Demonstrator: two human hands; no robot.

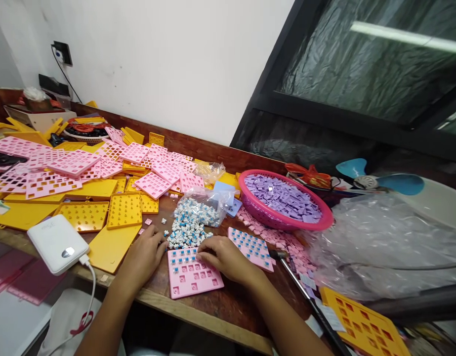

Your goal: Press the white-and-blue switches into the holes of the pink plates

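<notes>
A pink keyboard plate (196, 286) with square holes lies near the table's front edge, partly filled with blue-and-white key switches along its top rows. My right hand (226, 254) rests over its upper right, thumb and fingertips closed together at the plate; whatever they hold is hidden. Left of the plate, my left hand (148, 252) lies on the table, thumb and index slightly apart, beside the heap of loose key switches (188, 227). That heap spills from a clear plastic bag (226, 200). A second pink plate (250, 247), full of switches, sits right of my right hand.
A pink basket (326, 217) holds purple keycap-like pieces. Pink plates (75, 162) and yellow cases (112, 247) cover the left. A white power bank (57, 242) trails a cable. Rightward are a black-and-silver rod (305, 291), plastic wrap (376, 242) and a yellow plate (364, 324).
</notes>
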